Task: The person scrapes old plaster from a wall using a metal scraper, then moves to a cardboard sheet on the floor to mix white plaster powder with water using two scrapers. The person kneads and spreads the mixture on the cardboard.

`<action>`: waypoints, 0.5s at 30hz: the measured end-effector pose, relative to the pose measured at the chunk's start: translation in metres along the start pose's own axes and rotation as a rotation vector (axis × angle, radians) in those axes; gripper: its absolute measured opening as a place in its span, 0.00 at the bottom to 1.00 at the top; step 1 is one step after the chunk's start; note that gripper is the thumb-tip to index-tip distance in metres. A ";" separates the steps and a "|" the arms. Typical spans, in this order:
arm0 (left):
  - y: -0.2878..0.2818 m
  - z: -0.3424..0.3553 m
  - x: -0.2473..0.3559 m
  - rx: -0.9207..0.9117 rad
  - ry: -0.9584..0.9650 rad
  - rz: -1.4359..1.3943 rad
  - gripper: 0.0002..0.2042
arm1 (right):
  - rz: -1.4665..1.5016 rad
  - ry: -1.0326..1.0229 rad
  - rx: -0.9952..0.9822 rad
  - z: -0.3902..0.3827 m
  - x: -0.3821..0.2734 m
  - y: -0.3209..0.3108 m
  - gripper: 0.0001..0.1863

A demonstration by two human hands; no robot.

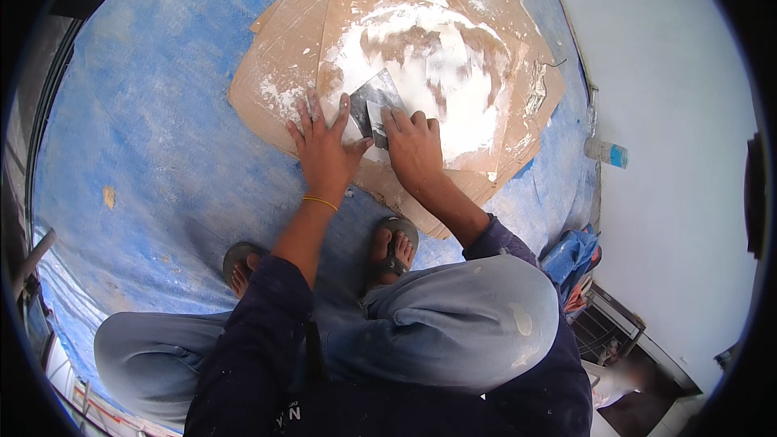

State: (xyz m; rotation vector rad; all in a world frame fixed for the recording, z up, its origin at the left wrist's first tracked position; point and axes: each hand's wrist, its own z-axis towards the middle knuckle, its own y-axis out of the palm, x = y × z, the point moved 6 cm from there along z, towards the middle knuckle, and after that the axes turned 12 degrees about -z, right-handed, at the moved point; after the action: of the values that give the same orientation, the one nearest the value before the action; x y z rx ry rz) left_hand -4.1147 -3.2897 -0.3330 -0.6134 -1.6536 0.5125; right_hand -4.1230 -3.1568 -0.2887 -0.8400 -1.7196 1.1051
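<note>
Around me it looks like a room in the middle of building or decorating work. A scuffed blue sheet (pixel 162 113) covers the floor, and on it lie layered cardboard pieces (pixel 271 69) smeared with white stuff (pixel 477 73), a flat dark blade (pixel 387 85) at its edge. Alongside runs a plain pale wall (pixel 672 113), a plastic bottle (pixel 607 152) near its foot.

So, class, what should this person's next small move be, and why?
Probably a short forward push of the right hand, easing the dark plate further into the white material. The plate's far corner points into it, the right hand holds a pale strip overlapping the plate, and the left hand is spread beside it.
</note>
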 end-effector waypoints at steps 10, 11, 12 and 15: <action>0.012 0.007 0.018 0.059 0.034 0.010 0.38 | 0.059 -0.043 -0.029 0.026 0.030 -0.016 0.23; 0.009 0.006 0.024 0.124 0.090 0.011 0.38 | 0.063 -0.040 0.041 0.028 0.033 -0.023 0.23; 0.012 0.006 0.023 0.062 0.025 0.031 0.38 | 0.052 -0.043 -0.026 0.030 0.033 -0.021 0.22; 0.017 0.009 0.020 -0.105 -0.104 0.083 0.37 | 0.061 -0.006 -0.103 0.034 0.032 -0.017 0.22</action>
State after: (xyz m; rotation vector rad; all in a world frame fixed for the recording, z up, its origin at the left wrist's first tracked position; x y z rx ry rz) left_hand -4.1240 -3.2635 -0.3306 -0.7456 -1.7671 0.5276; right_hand -4.1671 -3.1461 -0.2691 -0.9590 -1.7787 1.0677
